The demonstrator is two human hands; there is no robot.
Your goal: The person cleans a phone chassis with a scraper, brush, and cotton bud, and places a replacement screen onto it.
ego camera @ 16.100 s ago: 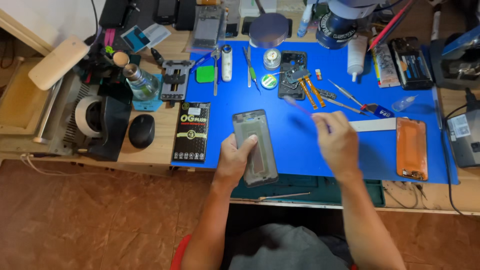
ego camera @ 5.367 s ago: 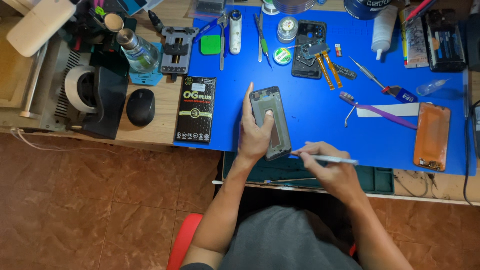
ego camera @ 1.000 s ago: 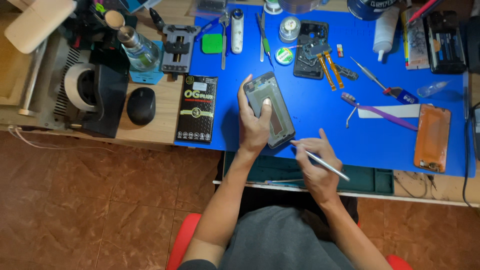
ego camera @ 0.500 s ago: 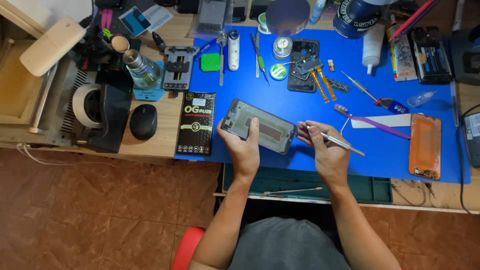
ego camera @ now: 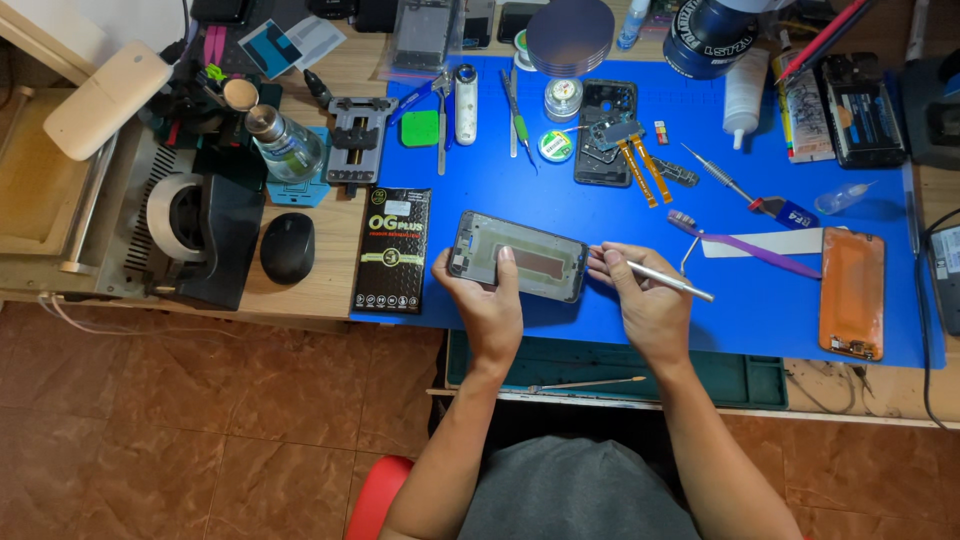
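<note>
Phone frame [ego camera: 520, 256] lies sideways just above the blue mat [ego camera: 760, 310] on the surface, gripped by the left hand [ego camera: 487, 305] so it stays steady. The right hand [ego camera: 645, 300] pinches a thin metal tool [ego camera: 665, 281] like a pencil, its tip near the frame's edge.

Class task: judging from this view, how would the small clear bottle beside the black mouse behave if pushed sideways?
The clear bottle looks like glass, so probably fragile and slippery. It seems to lean on its holder, so a push may tip it. Being round, it would likely roll toward the black mouse.
</note>
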